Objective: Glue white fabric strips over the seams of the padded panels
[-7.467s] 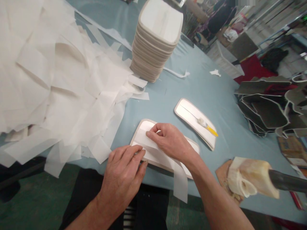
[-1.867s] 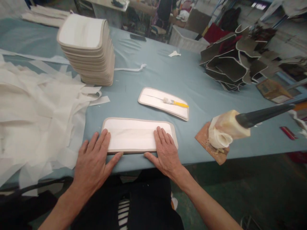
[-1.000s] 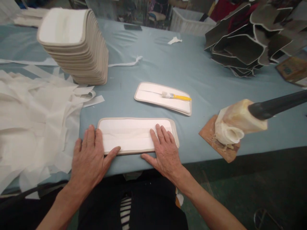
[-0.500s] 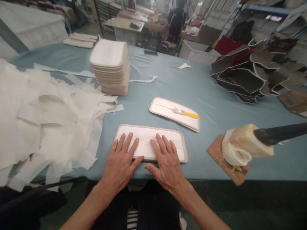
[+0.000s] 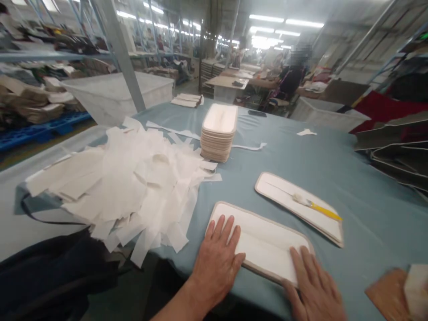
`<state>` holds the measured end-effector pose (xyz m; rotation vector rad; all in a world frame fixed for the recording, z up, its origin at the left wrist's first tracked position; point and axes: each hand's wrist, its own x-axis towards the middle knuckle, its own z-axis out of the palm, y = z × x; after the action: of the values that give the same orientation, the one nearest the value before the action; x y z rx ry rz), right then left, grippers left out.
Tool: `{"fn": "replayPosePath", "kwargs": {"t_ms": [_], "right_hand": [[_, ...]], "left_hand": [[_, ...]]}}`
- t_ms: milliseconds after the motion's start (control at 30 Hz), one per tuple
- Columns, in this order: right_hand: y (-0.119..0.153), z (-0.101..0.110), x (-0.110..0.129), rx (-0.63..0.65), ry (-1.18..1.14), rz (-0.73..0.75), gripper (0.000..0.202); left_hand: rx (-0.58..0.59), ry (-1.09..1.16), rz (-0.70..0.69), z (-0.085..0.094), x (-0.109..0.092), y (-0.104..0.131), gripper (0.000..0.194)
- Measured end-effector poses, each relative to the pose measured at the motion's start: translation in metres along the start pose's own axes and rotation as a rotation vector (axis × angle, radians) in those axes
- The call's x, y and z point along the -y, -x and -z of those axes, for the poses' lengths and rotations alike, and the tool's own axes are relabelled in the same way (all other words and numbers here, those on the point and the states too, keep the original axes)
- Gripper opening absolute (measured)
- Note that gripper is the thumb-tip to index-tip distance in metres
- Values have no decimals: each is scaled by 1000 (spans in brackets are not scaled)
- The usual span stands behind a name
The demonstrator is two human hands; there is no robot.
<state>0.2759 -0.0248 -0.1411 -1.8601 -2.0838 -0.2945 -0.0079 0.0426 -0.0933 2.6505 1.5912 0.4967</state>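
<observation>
A white rectangular panel with rounded corners and a beige edge (image 5: 264, 240) lies on the blue-green table cover, close to the front edge. My left hand (image 5: 217, 249) rests flat on its left end with the fingers extended. On its right end lies my right hand (image 5: 314, 281), fingers stretched out and the thumb at the near edge. Just beyond is a second, similar panel (image 5: 281, 187). A brush with a yellow handle (image 5: 321, 210) lies across that one, its pale bristles pointing left.
To the left spreads a heap of white strips (image 5: 133, 178). Behind it stands a stack of beige-edged panels (image 5: 217, 142). Dark curved pieces (image 5: 397, 151) sit at the right, and a brown board (image 5: 389, 292) at the lower right. A person (image 5: 290, 82) sits farther back.
The camera has turned left and up, so everything sits farther right and lower in view. My hands have moved apart toward the panel's ends, still lying flat on it.
</observation>
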Motion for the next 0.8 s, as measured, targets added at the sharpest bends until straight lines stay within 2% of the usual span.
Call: {"fn": "replayPosePath", "kwargs": {"t_ms": [67,167,300,400,533,633,800], "right_hand": [[6,-1,-9,-21,-7,-66,76],[2,7,-3,-43,-5,-98,77],[-25,22,12,-81,-44,-147,69],[-50,28,3,-96,-131,-223,58],[-67,31,-26,-141,-221,-387,53],[-78,33,-58,-128,-228,-489,50],[-117,36,-116,17,-53,-455,59]], "left_hand": [[-28,1,-11,0,1,1,62],[-130,-12,-48,-4,3,4,60],[-312,30,-112,-19,12,3,57],[-367,120,-157,-34,23,-2,60],[-319,189,-226,-47,36,-1,53],[-300,241,-205,-52,43,2,56],[-273,278,-247,-54,55,0,67]]}}
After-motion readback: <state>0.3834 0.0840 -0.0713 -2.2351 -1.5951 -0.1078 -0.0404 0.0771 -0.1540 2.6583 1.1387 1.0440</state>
